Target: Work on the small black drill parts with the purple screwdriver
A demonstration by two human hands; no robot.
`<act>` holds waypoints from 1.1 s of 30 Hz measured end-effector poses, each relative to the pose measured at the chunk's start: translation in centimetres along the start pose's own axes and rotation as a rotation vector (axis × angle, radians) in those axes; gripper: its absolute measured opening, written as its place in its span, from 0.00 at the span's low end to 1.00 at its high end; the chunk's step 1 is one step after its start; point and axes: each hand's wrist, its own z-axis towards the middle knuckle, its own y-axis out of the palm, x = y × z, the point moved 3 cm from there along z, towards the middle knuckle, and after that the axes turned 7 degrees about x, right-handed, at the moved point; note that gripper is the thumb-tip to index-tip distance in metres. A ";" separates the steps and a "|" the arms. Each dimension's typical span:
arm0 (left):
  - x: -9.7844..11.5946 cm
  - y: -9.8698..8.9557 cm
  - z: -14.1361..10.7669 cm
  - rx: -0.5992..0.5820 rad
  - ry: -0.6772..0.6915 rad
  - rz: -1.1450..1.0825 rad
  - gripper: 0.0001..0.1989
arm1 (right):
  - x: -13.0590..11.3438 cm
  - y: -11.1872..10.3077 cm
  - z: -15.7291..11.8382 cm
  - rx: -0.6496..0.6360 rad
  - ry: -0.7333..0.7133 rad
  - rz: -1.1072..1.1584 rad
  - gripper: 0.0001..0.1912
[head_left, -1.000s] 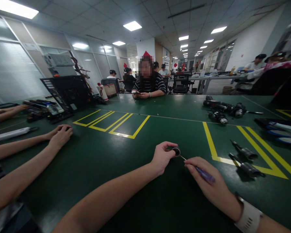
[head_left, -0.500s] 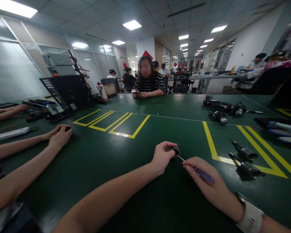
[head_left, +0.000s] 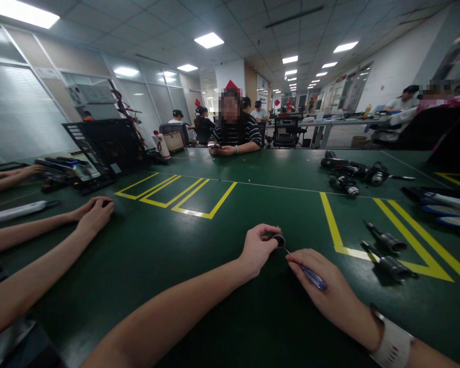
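Near the middle of the green table (head_left: 145, 266), my left hand (head_left: 257, 250) pinches a small round dark metal part (head_left: 279, 239) between thumb and fingers, its open end facing right. My right hand (head_left: 325, 286) holds a screwdriver with a translucent purple handle (head_left: 313, 277). The thin shaft points up and left, its tip close to the lower edge of the round part; whether it touches cannot be made out. To the right of my right hand lie two dark metal parts with shafts (head_left: 394, 267), (head_left: 391, 241).
Black tool parts (head_left: 345, 184) lie at the back right, beside blue-and-white items (head_left: 452, 209). Another person's hands (head_left: 95, 212) rest on the left. A black frame (head_left: 111, 143) stands behind them. Across the table sits a person (head_left: 249, 130) holding a phone.
My right hand and the screwdriver have shifted slightly left, and the handle has changed its angle a little. The round part in my left hand has moved very slightly right.
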 end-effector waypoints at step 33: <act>-0.6 -0.6 0.5 -0.010 -0.087 -0.014 0.12 | 1.8 -2.8 1.2 0.229 0.395 -0.079 0.23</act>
